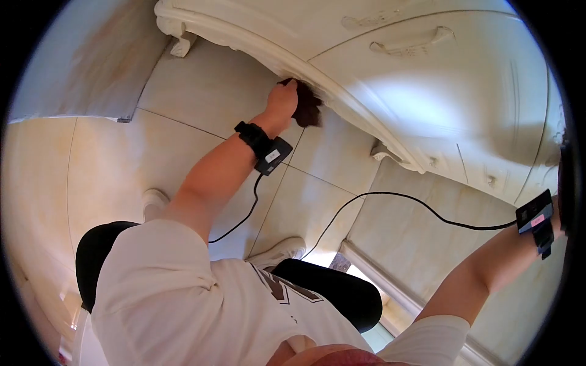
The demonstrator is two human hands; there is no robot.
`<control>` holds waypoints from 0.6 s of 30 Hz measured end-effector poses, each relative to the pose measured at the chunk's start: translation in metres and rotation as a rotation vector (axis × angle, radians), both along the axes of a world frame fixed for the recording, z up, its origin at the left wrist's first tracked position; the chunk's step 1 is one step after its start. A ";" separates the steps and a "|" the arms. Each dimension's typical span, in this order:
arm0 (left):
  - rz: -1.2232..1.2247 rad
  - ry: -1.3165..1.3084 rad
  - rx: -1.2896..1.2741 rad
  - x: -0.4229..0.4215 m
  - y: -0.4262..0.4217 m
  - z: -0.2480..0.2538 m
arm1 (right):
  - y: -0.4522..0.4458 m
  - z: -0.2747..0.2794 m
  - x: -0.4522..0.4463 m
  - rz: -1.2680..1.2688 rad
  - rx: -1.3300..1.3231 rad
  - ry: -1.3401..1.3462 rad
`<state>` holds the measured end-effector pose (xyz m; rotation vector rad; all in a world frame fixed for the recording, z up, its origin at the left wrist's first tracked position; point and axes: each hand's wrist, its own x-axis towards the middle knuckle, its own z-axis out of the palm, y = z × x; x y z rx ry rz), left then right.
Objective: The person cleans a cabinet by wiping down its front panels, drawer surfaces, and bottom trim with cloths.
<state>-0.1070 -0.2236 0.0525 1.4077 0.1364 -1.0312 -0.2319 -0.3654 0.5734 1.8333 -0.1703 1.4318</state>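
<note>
My left hand (284, 101) is closed around a dark brown cloth (308, 108). The cloth hangs at the carved lower edge of a cream cabinet (360, 73), just above the tiled floor (183, 91); whether it touches the cabinet's underside I cannot tell. Over at the right edge of the view, my right hand (556, 215) is mostly cut off beside the cabinet front. A dark shape (564, 189) lies along it, and its fingers are hidden. Each wrist wears a black strap with a small box, the left box (273, 156) and the right box (535, 212).
A black cable (403, 193) loops across the floor from the right wrist box, and another runs from the left one. Short carved feet (183, 44) hold up the cabinet. A grey panel (85, 61) stands at upper left. My shoe (281, 251) is on the tiles.
</note>
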 end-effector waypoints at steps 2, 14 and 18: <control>-0.012 -0.002 -0.070 0.004 0.002 0.014 | -0.004 0.002 -0.001 0.020 -0.032 0.011; 0.761 0.087 -0.462 0.097 0.053 0.038 | 0.005 -0.007 0.004 -0.046 0.063 -0.057; 0.854 0.174 -0.691 0.110 0.062 0.028 | 0.006 -0.007 0.004 -0.020 0.085 -0.047</control>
